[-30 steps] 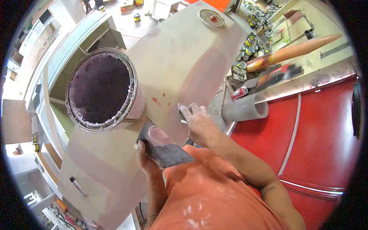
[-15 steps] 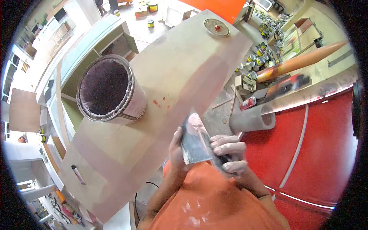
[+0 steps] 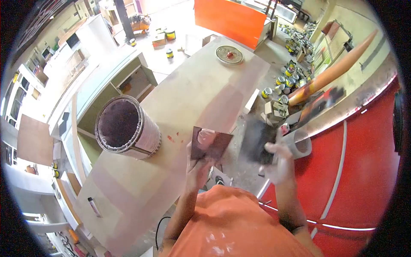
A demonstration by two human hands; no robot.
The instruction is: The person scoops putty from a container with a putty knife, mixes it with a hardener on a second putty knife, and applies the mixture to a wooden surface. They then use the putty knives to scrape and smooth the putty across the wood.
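Paste [image 3: 206,136] best carried on a level plate [image 3: 220,146].
The left hand [image 3: 197,170] has its fingers clamped on that plate by the tabletop's [image 3: 184,94] edge; the right hand [image 3: 280,162], blurred, seems closed on a dark blade [image 3: 257,143]. A steady wrist should stop the paste sliding.

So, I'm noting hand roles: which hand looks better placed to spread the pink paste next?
Probably the right hand: it holds a dark flat tool, blurred here, while the left hand is occupied with the plate carrying the pink paste.
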